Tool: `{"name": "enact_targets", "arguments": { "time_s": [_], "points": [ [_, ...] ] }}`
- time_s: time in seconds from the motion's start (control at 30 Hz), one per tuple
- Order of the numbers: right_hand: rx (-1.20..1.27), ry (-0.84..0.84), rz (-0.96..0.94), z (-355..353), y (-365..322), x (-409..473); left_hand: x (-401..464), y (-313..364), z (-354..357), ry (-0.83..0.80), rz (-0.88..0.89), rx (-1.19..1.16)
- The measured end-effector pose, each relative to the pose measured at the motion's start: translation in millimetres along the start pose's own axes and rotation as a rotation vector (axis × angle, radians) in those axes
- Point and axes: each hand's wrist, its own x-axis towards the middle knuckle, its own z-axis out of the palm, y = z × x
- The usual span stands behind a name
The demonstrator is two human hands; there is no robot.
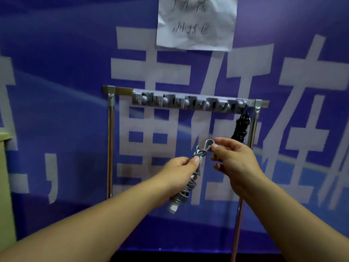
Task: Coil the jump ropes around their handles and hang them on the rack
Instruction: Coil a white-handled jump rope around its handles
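Note:
A grey jump rope [186,188] is coiled around its white handles, and my left hand [179,168] grips the bundle near its upper end. My right hand [233,157] pinches a small loop of the grey rope that sticks up from the top of the bundle. Both hands are held in front of and below the rack [188,102], a metal bar with a row of grey clips and hooks on two upright poles. A black coiled jump rope [240,128] hangs from the rack's rightmost hook, just above my right hand.
A blue banner [56,91] with large white characters covers the wall behind the rack. A crumpled white paper sheet [196,21] is stuck to it above. A pale cabinet edge [4,186] shows at the far left.

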Motion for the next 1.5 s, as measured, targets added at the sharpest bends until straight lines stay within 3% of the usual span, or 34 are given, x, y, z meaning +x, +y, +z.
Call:
{"name": "enact_targets", "arguments": {
  "time_s": [0.23,0.47,0.77,1.13,1.3,1.5],
  "points": [
    [-0.115,0.05,-0.114,-15,-46,70,69,54,9,0.007,0.053,0.039],
    [-0.177,0.131,-0.168,-39,-50,132,127,74,31,0.005,0.091,0.093],
    [-0.111,0.103,-0.202,-38,-59,188,182,77,44,0.145,0.209,0.043],
    [-0.256,0.142,-0.145,-40,-22,197,186,47,63,0.006,0.051,-0.018],
    [-0.174,0.133,-0.259,-40,-30,188,185,48,60,0.102,0.255,0.03],
    [-0.266,0.14,-0.233,-37,-49,196,190,59,57,0.131,0.307,0.05]
  ]
}}
